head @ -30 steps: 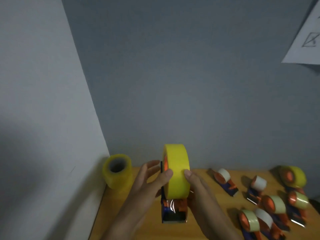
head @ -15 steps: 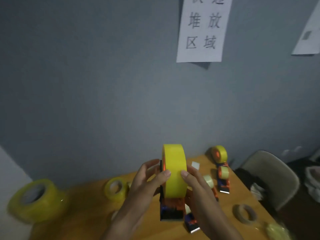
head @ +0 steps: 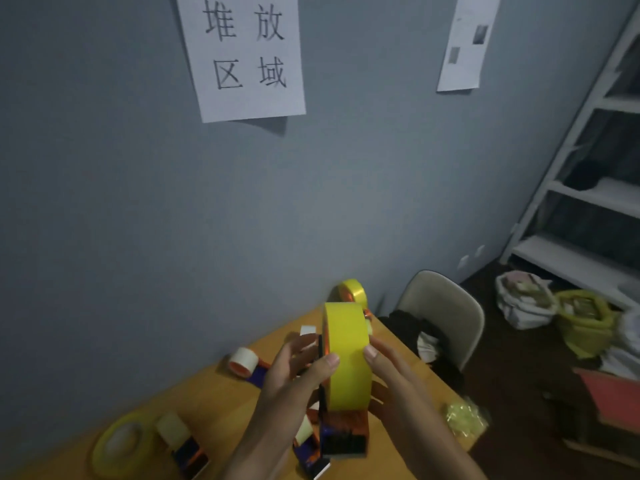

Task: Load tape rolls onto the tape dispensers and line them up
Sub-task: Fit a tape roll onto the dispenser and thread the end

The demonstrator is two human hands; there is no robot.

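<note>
I hold an orange and blue tape dispenser (head: 344,434) upright above the wooden table (head: 214,400), with a wide yellow tape roll (head: 348,355) mounted on it. My left hand (head: 294,379) grips the roll's left side, thumb on its face. My right hand (head: 391,379) grips the right side, thumb on the roll. Other loaded dispensers lie on the table: one with a white roll (head: 244,363), one at the far corner with a yellow roll (head: 353,291), one at lower left (head: 180,441). A loose yellow roll (head: 117,445) lies at the lower left.
A grey wall with a paper sign (head: 242,53) rises behind the table. A beige chair (head: 446,313) with dark cloth stands past the table's right edge. Crumpled yellow film (head: 464,419) lies near that edge. White shelves (head: 588,188) and bags (head: 554,306) fill the right.
My view has swung to the right, so the table and its dispensers have shifted left and the chair and shelves have come into sight. Both hands keep the same hold on the roll and dispenser.
</note>
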